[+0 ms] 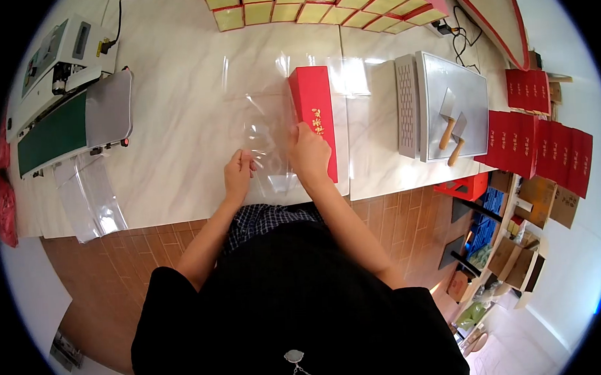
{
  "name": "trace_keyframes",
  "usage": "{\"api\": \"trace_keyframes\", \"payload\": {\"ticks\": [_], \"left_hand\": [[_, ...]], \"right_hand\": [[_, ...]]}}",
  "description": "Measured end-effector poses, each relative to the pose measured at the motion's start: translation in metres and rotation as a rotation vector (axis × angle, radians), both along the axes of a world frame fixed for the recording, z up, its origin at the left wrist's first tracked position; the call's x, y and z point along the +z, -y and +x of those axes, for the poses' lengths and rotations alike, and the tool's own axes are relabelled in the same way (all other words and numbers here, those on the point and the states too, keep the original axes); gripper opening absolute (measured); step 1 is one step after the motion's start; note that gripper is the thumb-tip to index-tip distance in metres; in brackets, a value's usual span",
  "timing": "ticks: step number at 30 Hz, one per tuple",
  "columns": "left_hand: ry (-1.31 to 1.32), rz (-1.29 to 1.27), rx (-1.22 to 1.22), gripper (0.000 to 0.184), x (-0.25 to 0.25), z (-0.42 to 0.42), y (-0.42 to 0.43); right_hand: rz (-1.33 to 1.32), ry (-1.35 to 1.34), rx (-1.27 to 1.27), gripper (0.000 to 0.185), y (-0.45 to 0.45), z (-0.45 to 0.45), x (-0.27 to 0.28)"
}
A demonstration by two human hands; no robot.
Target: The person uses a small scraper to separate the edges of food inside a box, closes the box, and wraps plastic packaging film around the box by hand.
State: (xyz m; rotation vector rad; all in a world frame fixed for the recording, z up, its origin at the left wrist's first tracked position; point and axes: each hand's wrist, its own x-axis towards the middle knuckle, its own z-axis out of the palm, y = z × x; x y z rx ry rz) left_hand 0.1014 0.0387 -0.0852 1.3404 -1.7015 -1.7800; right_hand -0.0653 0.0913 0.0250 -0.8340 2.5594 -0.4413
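Note:
A long red box [317,87] with gold lettering lies on the marbled table in front of me. Clear plastic film [265,125] spreads over the table left of the box, and glossy film also shows around the box. My left hand [238,177] is closed in a pinch at the film's near left side. Over the box's left edge, my right hand [310,155] has its fingers curled closed on the film. The fingertips of both hands are partly hidden.
At left stand a machine with a green belt [55,136] and stacked clear plastic sheets [92,200]. Rows of red-and-yellow boxes [293,12] line the far edge. Two wooden-handled trowels [449,129] rest on a metal plate appliance [430,81] at right, near red boxes [513,141].

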Motion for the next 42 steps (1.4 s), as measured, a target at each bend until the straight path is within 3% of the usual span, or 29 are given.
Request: {"api": "trace_keyframes", "payload": {"ticks": [5,7,8,10,13,15,17,19,22,25,30,35,38,40,42], "left_hand": [[0.257,-0.024,-0.010,0.025,-0.015,0.015,0.009],[0.238,-0.353,0.168,0.024,-0.014,0.010,0.010],[0.236,-0.353,0.167,0.024,-0.014,0.008,0.012],[0.255,-0.827,0.175,0.031,0.006,-0.006,0.023],[0.025,-0.729,0.152,0.029,0.021,-0.037,0.042],[-0.027,-0.194,0.072,0.031,0.037,-0.063,0.059],[-0.014,-0.244,0.009,0.039,0.040,-0.095,0.081],[-0.026,-0.135,-0.009,0.045,0.047,-0.129,0.100],[0.149,-0.253,-0.138,0.046,0.066,-0.167,0.113],[0.127,-0.304,-0.272,0.044,0.060,-0.187,0.116],[0.081,-0.351,-0.292,0.041,0.056,-0.203,0.117],[0.155,-0.392,-0.327,0.042,0.070,-0.204,0.115],[0.061,-0.403,-0.305,0.047,0.073,-0.206,0.113],[-0.155,-0.378,-0.204,0.053,0.068,-0.203,0.116],[-0.161,-0.433,-0.164,0.058,0.064,-0.196,0.116]], "right_hand": [[-0.004,-0.091,-0.030,0.027,-0.009,-0.011,0.004],[-0.012,-0.103,-0.054,0.029,-0.013,-0.016,0.002],[-0.020,-0.114,-0.077,0.030,-0.015,-0.018,0.001],[-0.037,-0.093,-0.085,0.031,-0.019,-0.020,0.001],[-0.058,-0.075,-0.068,0.031,-0.023,-0.020,0.000],[-0.063,-0.082,-0.049,0.031,-0.026,-0.018,-0.003],[-0.149,-0.146,0.008,0.026,-0.030,-0.016,-0.008],[-0.161,-0.176,0.015,0.024,-0.031,-0.013,-0.013],[-0.173,-0.184,0.011,0.020,-0.033,-0.009,-0.011],[-0.152,-0.117,-0.033,0.018,-0.035,-0.009,-0.009],[-0.221,-0.082,-0.108,0.019,-0.046,0.000,-0.007],[-0.103,-0.012,-0.079,0.015,-0.073,0.020,0.003],[-0.224,0.004,-0.164,0.016,-0.090,0.029,-0.001],[-0.202,0.020,-0.207,0.018,-0.095,0.030,0.003],[-0.182,0.038,-0.248,0.019,-0.099,0.029,0.004]]}}
